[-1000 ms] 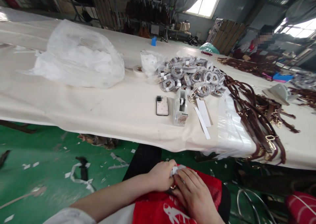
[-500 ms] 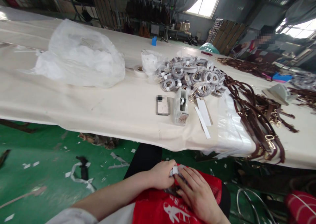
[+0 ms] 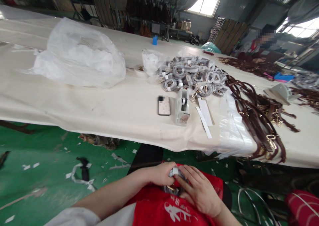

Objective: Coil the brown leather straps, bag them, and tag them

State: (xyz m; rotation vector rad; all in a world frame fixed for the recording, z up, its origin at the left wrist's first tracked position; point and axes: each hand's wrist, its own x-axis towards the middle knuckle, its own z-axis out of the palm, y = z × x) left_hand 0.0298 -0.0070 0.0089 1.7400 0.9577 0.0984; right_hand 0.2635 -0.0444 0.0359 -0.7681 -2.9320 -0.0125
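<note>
In my lap, over the red apron (image 3: 149, 216), I hold a coiled, plastic-wrapped strap (image 3: 171, 189) with a white paper band and a bit of gold metal showing. My left hand (image 3: 163, 173) is closed on its left side near the band. On the right side, my right hand (image 3: 199, 188) curves its fingers over the coil, hiding part of it. Beyond my hands, on the table, stand a tape dispenser (image 3: 182, 108) and a heap of similar wrapped straps (image 3: 194, 74).
The cream-covered table (image 3: 62, 103) spans the view. It bears a big plastic bag (image 3: 82, 58), white paper strips (image 3: 204, 121), clear plastic sleeves (image 3: 235, 129) and loose brown straps (image 3: 261, 129) overhanging the front edge. A person (image 3: 259, 48) is at the far right. Metal tubing (image 3: 245, 202) stands low right.
My hands have tipped the coil a little, so more of its ring and its gold metal shows between them. The table things stay in place.
</note>
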